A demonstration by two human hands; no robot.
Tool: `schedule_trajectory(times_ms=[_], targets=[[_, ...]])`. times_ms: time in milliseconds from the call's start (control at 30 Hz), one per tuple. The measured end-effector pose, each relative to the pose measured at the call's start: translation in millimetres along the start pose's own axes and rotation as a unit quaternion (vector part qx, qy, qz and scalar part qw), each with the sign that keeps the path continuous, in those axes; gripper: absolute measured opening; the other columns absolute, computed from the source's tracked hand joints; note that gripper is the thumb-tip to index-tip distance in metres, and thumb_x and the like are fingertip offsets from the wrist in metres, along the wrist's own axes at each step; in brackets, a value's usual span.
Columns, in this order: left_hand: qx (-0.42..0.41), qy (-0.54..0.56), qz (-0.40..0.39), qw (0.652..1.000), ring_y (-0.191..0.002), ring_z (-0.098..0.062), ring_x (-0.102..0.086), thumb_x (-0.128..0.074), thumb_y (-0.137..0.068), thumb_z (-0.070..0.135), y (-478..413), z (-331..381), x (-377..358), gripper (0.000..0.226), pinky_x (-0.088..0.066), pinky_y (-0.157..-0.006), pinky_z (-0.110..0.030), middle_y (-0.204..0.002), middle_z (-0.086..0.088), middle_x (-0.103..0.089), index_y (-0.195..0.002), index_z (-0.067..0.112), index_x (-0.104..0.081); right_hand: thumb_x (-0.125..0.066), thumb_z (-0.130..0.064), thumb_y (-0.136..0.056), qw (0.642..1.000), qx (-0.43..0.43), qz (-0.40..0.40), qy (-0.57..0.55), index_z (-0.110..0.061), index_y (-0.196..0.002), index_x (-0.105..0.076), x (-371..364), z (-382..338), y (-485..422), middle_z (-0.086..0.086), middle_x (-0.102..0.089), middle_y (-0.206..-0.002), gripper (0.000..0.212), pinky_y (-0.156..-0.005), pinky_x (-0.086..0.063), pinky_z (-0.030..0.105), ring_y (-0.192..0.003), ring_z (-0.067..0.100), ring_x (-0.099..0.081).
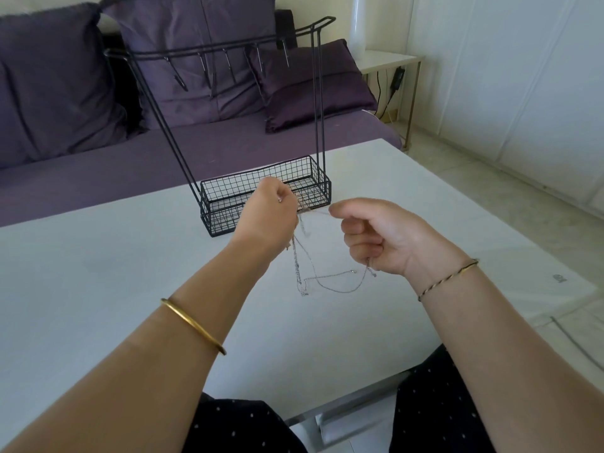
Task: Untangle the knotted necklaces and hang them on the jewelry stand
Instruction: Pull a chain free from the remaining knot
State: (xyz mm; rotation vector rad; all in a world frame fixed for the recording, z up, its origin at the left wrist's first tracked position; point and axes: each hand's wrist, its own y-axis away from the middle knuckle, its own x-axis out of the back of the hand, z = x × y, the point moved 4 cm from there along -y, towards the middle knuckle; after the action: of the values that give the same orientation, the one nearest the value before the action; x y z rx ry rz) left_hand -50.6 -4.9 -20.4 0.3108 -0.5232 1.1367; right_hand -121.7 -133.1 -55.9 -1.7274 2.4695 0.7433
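Above the white table [98, 263], the right hand [376, 237] is clenching its curled fingers on one thin chain. The left hand [271, 217] is pinching the knot of the necklaces [305, 256], whose loops are dangling between both hands. Just beyond, the black wire jewelry stand [228, 204] is standing on the table, with a purple sofa [81, 165] lying behind it.

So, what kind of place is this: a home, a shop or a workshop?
Probably a living room at home: a purple sofa with matching cushions stands behind the white table, and a small side table sits by the wall.
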Motion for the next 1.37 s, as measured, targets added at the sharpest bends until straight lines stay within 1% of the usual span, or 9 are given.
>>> schedule_trajectory(times_ms=[200, 367, 567, 633, 767, 867, 1133, 1267, 1367], targets=[[-0.002, 0.003, 0.001, 1.0, -0.054, -0.015, -0.044, -0.037, -0.098, 0.018, 1, 1, -1, 0.012, -0.039, -0.053, -0.029, -0.066, 0.001, -0.056, -0.091, 0.018, -0.047, -0.073, -0.013, -0.08, 0.977, 0.107, 0.045, 0.179, -0.017, -0.082, -0.072, -2, -6, 4, -0.014, -0.036, -0.042, 0.005, -0.036, -0.019, 0.018, -0.037, 0.005, -0.026], [-0.011, -0.003, -0.02, 1.0, -0.053, -0.016, -0.044, -0.04, -0.098, 0.015, 1, -1, -4, 0.011, -0.038, -0.05, -0.029, -0.066, -0.001, -0.06, -0.091, 0.012, -0.047, -0.07, -0.017, -0.083, 0.972, 0.152, 0.071, 0.163, -0.017, -0.08, -0.072, -2, -7, 5, -0.015, -0.043, -0.048, 0.004, -0.044, -0.029, 0.019, -0.042, 0.005, -0.032], [-0.005, -0.016, -0.032, 0.999, -0.041, -0.008, -0.048, -0.034, -0.095, 0.003, 1, 0, -6, 0.019, -0.04, -0.047, -0.027, -0.085, -0.005, -0.067, -0.082, 0.008, -0.047, -0.063, -0.001, -0.083, 0.977, 0.17, 0.082, 0.104, -0.005, -0.07, -0.065, -5, -9, 2, 0.008, -0.062, -0.072, 0.014, -0.066, -0.056, 0.028, -0.063, 0.017, -0.056], [0.015, 0.017, -0.029, 0.999, -0.037, -0.005, -0.046, -0.033, -0.095, 0.002, 0, 1, -6, 0.022, -0.041, -0.045, -0.024, -0.084, -0.003, -0.07, -0.078, 0.009, -0.044, -0.058, 0.003, -0.082, 0.977, 0.168, 0.093, 0.09, -0.002, -0.069, -0.06, -3, -9, 0, 0.009, -0.059, -0.064, 0.014, -0.063, -0.055, 0.029, -0.061, 0.019, -0.057], [0.03, 0.074, -0.017, 0.997, -0.038, -0.007, -0.043, -0.033, -0.097, 0.003, 0, 3, -4, 0.027, -0.037, -0.043, -0.021, -0.073, -0.003, -0.07, -0.072, 0.009, -0.043, -0.057, 0.002, -0.078, 0.97, 0.164, 0.11, 0.143, 0.004, -0.08, -0.062, -2, -7, 1, 0.012, -0.051, -0.065, 0.006, -0.047, -0.034, 0.022, -0.053, 0.016, -0.04], [0.018, 0.073, 0.006, 0.997, -0.041, -0.011, -0.04, -0.033, -0.096, 0.003, 1, 3, -2, 0.026, -0.038, -0.046, -0.025, -0.069, -0.003, -0.064, -0.073, 0.008, -0.045, -0.059, -0.003, -0.078, 0.967, 0.158, 0.111, 0.168, -0.002, -0.077, -0.066, -5, -8, 4, 0.006, -0.055, -0.066, 0.007, -0.042, -0.026, 0.019, -0.05, 0.011, -0.035], [0.022, 0.096, 0.027, 0.995, -0.039, -0.009, -0.045, -0.038, -0.099, 0.012, 3, 0, 2, 0.008, -0.04, -0.038, -0.019, -0.068, -0.001, -0.059, -0.097, 0.013, -0.046, -0.07, -0.008, -0.081, 0.952, 0.219, 0.086, 0.197, -0.016, -0.079, -0.07, -9, -15, 14, -0.022, -0.05, -0.043, 0.008, -0.041, -0.03, 0.004, -0.046, -0.01, -0.048], [0.011, 0.092, 0.022, 0.995, -0.038, -0.008, -0.052, -0.04, -0.1, 0.012, 4, 1, 2, 0.01, -0.044, -0.042, -0.024, -0.068, -0.004, -0.061, -0.092, 0.016, -0.046, -0.071, -0.011, -0.08, 0.941, 0.227, 0.087, 0.235, -0.019, -0.082, -0.073, -11, -12, 11, -0.015, -0.04, -0.044, 0.009, -0.044, -0.031, 0.008, -0.044, 0.001, -0.038], [0.01, 0.092, 0.012, 0.996, -0.042, -0.01, -0.058, -0.042, -0.1, 0.012, 6, 2, 1, 0.009, -0.047, -0.042, -0.025, -0.071, -0.007, -0.064, -0.094, 0.014, -0.048, -0.064, -0.012, -0.084, 0.945, 0.207, 0.083, 0.24, -0.013, -0.081, -0.072, -11, -10, 9, -0.002, -0.054, -0.051, 0.009, -0.051, -0.04, 0.02, -0.044, 0.01, -0.046]])
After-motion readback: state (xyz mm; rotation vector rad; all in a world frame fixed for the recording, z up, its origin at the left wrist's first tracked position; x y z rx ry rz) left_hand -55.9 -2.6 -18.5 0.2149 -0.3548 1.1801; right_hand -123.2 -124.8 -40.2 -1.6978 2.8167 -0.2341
